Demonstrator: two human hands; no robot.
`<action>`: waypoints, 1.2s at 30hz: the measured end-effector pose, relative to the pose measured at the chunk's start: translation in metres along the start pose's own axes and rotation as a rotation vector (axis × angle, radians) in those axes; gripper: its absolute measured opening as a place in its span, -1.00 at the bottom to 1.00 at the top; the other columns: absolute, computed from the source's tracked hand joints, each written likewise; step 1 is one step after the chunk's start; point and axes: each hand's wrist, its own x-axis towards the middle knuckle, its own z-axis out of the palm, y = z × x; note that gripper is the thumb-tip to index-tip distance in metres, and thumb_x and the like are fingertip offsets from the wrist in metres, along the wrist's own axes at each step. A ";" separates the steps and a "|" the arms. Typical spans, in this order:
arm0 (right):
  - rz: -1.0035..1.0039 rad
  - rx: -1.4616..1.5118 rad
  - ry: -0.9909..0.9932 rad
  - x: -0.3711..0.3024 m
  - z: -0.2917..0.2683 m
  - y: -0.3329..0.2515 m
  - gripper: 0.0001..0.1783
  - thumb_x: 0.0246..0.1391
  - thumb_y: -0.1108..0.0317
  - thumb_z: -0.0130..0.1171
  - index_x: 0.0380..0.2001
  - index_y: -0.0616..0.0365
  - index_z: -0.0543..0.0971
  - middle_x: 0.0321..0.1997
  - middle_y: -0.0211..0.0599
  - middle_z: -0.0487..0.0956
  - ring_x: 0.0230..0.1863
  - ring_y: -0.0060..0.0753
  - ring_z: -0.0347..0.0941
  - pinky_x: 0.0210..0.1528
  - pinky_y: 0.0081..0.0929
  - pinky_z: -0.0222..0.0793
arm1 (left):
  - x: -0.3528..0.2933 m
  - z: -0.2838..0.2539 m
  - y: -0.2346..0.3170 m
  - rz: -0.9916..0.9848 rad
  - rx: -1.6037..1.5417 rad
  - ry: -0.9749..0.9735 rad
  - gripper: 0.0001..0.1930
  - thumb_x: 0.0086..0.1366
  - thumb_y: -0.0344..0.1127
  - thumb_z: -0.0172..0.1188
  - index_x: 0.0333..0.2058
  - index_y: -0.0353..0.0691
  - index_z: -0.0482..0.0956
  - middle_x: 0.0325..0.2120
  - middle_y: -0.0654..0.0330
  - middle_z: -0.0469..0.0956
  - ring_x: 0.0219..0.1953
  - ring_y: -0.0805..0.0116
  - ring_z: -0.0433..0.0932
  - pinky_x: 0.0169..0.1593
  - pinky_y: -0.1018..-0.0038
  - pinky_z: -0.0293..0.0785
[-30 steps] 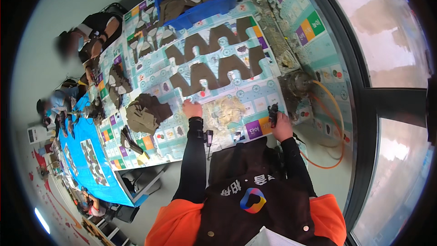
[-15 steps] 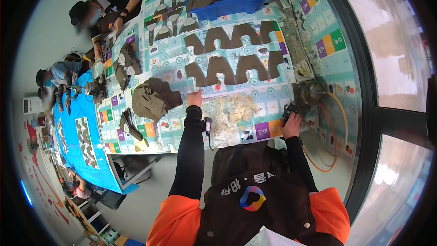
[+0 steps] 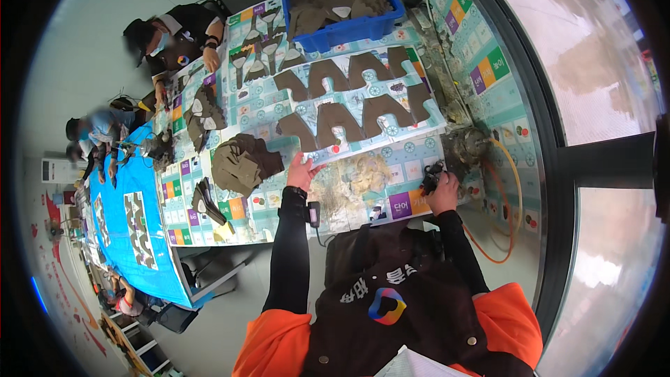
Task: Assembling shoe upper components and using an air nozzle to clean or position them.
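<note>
Where the left hand (image 3: 301, 176) touches the near-left corner of the patterned sheet (image 3: 392, 130), closure cannot be told; sheet lies far-right of it, long axis left to right; right hand (image 3: 444, 197), apart, grips black tool (image 3: 433, 174).

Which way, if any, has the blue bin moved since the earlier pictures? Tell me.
No. Against the table, the blue bin keeps its spot at the far edge, beside the brown-and-white pieces; only the view shifted.

Matt, cloth-like brown cutouts (image 3: 328, 128) and a smooth plastic blue bin (image 3: 318, 42)
</note>
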 end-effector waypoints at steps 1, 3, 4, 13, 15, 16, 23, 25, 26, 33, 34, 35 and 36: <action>-0.007 0.009 0.002 -0.001 0.000 0.002 -0.38 -0.44 0.31 0.24 -0.21 0.23 0.26 -0.07 -0.01 0.21 -0.02 0.05 0.13 -0.04 -0.20 0.16 | -0.011 0.000 -0.001 0.010 0.002 0.005 -0.66 0.19 -0.54 -0.15 -0.05 -0.31 0.07 -0.23 -0.03 0.35 -0.30 0.11 0.49 -0.31 0.47 0.50; -0.023 0.044 -0.004 -0.005 0.001 0.007 -0.41 -0.43 0.33 0.22 -0.22 0.26 0.27 -0.09 0.03 0.22 -0.03 0.07 0.13 0.00 -0.20 0.11 | -0.039 -0.005 0.000 0.012 0.056 -0.048 -0.70 0.20 -0.52 -0.13 -0.09 -0.28 0.11 -0.28 0.03 0.40 -0.34 0.17 0.51 -0.38 0.55 0.47; -0.049 0.060 -0.004 -0.004 0.005 0.009 -0.41 -0.43 0.33 0.22 -0.22 0.26 0.27 -0.09 0.03 0.22 -0.03 0.07 0.13 0.00 -0.20 0.11 | -0.052 -0.011 -0.001 0.045 0.049 -0.057 -0.76 0.20 -0.50 -0.13 -0.14 -0.24 0.17 -0.32 0.08 0.43 -0.38 0.23 0.52 -0.42 0.62 0.42; -0.191 0.124 -0.026 -0.013 0.001 0.018 -0.53 -0.38 0.52 0.12 -0.24 0.23 0.33 -0.09 0.08 0.25 0.01 0.10 0.12 0.06 -0.18 0.04 | -0.175 -0.069 -0.030 0.172 -0.215 -0.028 -0.68 0.18 -0.50 -0.06 -0.08 -0.19 0.21 -0.39 0.18 0.45 -0.45 0.36 0.51 -0.49 0.60 0.39; -0.313 0.081 0.030 -0.005 0.013 0.009 -0.60 -0.36 0.56 0.06 -0.28 0.26 0.33 -0.15 0.02 0.27 -0.05 0.07 0.16 0.01 -0.21 0.08 | -0.195 -0.084 -0.030 0.221 -0.292 0.062 -0.72 0.20 -0.49 -0.08 -0.09 -0.19 0.21 -0.38 0.17 0.45 -0.45 0.37 0.50 -0.48 0.63 0.37; -0.290 0.109 -0.058 -0.014 0.015 0.000 -0.61 -0.36 0.58 0.05 -0.29 0.26 0.33 -0.16 0.00 0.27 -0.05 0.05 0.16 -0.01 -0.22 0.09 | -0.216 -0.099 -0.029 0.251 -0.309 0.103 -0.73 0.20 -0.48 -0.08 -0.11 -0.20 0.22 -0.38 0.17 0.45 -0.45 0.38 0.50 -0.48 0.63 0.37; -0.539 0.156 -0.118 -0.040 0.026 -0.102 -0.62 -0.41 0.64 -0.02 -0.34 0.26 0.33 -0.17 -0.05 0.27 -0.08 0.00 0.18 -0.06 -0.27 0.13 | -0.309 -0.196 -0.043 0.433 -0.417 0.270 -0.74 0.20 -0.49 -0.09 -0.11 -0.20 0.21 -0.40 0.15 0.44 -0.46 0.38 0.49 -0.49 0.64 0.34; -0.597 0.170 -0.134 -0.059 0.019 -0.145 -0.64 -0.40 0.66 -0.05 -0.35 0.27 0.33 -0.18 -0.06 0.27 -0.07 0.01 0.18 -0.04 -0.28 0.13 | -0.341 -0.230 -0.042 0.473 -0.478 0.440 -0.72 0.19 -0.49 -0.07 -0.11 -0.19 0.20 -0.40 0.15 0.44 -0.47 0.34 0.49 -0.51 0.63 0.33; -0.623 0.164 -0.159 -0.068 0.026 -0.166 -0.63 -0.40 0.65 -0.05 -0.35 0.26 0.33 -0.18 -0.06 0.27 -0.07 0.00 0.18 -0.03 -0.28 0.12 | -0.352 -0.248 -0.047 0.501 -0.526 0.482 -0.74 0.19 -0.49 -0.08 -0.13 -0.19 0.20 -0.39 0.14 0.44 -0.47 0.32 0.50 -0.51 0.63 0.33; -0.805 0.175 -0.382 -0.160 0.078 -0.266 -0.67 -0.40 0.62 -0.02 -0.39 0.20 0.36 -0.19 -0.07 0.27 -0.07 -0.02 0.19 -0.05 -0.32 0.16 | -0.420 -0.363 -0.046 0.631 -0.585 0.698 -0.77 0.19 -0.50 -0.10 -0.16 -0.16 0.22 -0.37 0.14 0.45 -0.45 0.32 0.50 -0.51 0.66 0.33; -0.858 0.180 -0.416 -0.170 0.083 -0.280 -0.68 -0.40 0.61 -0.02 -0.40 0.20 0.36 -0.20 -0.08 0.27 -0.08 -0.03 0.20 -0.06 -0.32 0.17 | -0.426 -0.380 -0.048 0.623 -0.583 0.749 -0.76 0.19 -0.51 -0.10 -0.16 -0.15 0.19 -0.36 0.13 0.45 -0.44 0.31 0.51 -0.53 0.64 0.34; -0.853 0.176 -0.421 -0.179 0.088 -0.293 -0.68 -0.40 0.61 -0.02 -0.40 0.20 0.36 -0.20 -0.08 0.27 -0.08 -0.03 0.20 -0.06 -0.32 0.17 | -0.433 -0.397 -0.048 0.615 -0.583 0.751 -0.76 0.19 -0.51 -0.10 -0.16 -0.15 0.19 -0.36 0.13 0.45 -0.44 0.31 0.51 -0.53 0.64 0.34; -0.865 0.173 -0.492 -0.184 0.091 -0.307 -0.70 -0.40 0.60 -0.02 -0.41 0.20 0.37 -0.22 -0.09 0.27 -0.10 -0.03 0.20 -0.07 -0.32 0.17 | -0.440 -0.408 -0.041 0.643 -0.609 0.784 -0.74 0.18 -0.52 -0.10 -0.15 -0.14 0.18 -0.36 0.12 0.45 -0.44 0.29 0.51 -0.54 0.64 0.34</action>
